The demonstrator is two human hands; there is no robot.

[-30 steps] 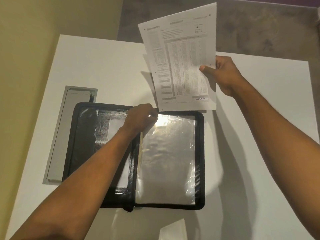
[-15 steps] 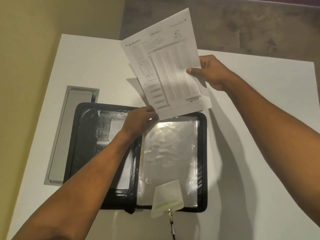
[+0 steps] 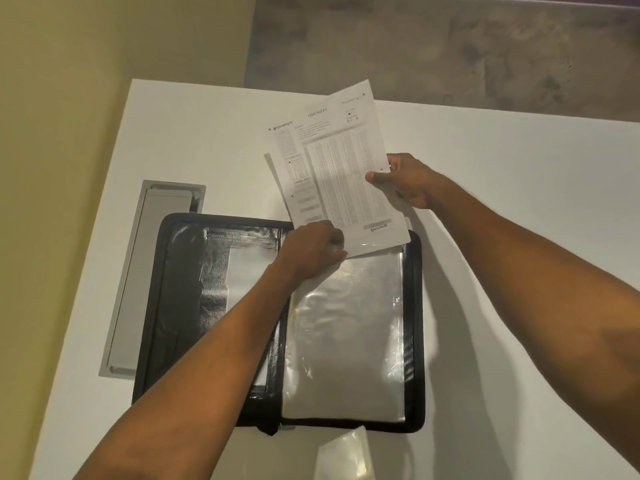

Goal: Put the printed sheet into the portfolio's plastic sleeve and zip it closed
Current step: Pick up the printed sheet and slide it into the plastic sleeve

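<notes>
A black zip portfolio (image 3: 415,341) lies open on the white table (image 3: 519,237). Its right half carries a clear plastic sleeve (image 3: 346,334). My left hand (image 3: 313,249) pinches the sleeve's top left corner at the opening. My right hand (image 3: 405,181) pinches the right edge of the printed sheet (image 3: 332,168), which is tilted to the left. The sheet's bottom edge sits at the sleeve's top opening, and a strip of it looks to be under the plastic.
A grey cable tray lid (image 3: 152,271) is set into the table left of the portfolio. A small clear plastic piece (image 3: 346,455) shows at the bottom edge of view. A yellow wall (image 3: 69,98) runs along the left; grey floor (image 3: 450,46) lies beyond the table.
The sheet has come down and toward the portfolio, from held high above the table to its bottom edge meeting the sleeve opening. My left hand stayed on the sleeve's top corner.
</notes>
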